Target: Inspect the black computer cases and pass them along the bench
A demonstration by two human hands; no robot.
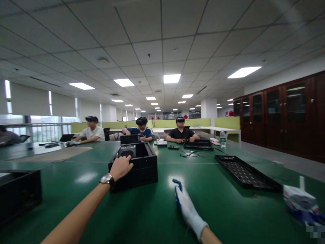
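Note:
A black computer case (142,169) stands on the green table, its top uncovered and a metal power supply (127,149) visible inside. My left hand (122,166), bare and with a watch at the wrist, is closed over the case's near left rim, beside the power supply; its fingertips are partly hidden. To the right of the case, my right hand (186,203) wears a white glove with blue coating. It hovers over the tabletop holding nothing, its fingers stretched out and the foremost one bent to the left.
On the green table (152,217), another black case (20,193) sits at left. A long black panel (246,173) lies at right, near a blurred white-and-blue packet (301,200). Cables (193,154) and a water bottle (222,139) are farther back. Several people sit across the table.

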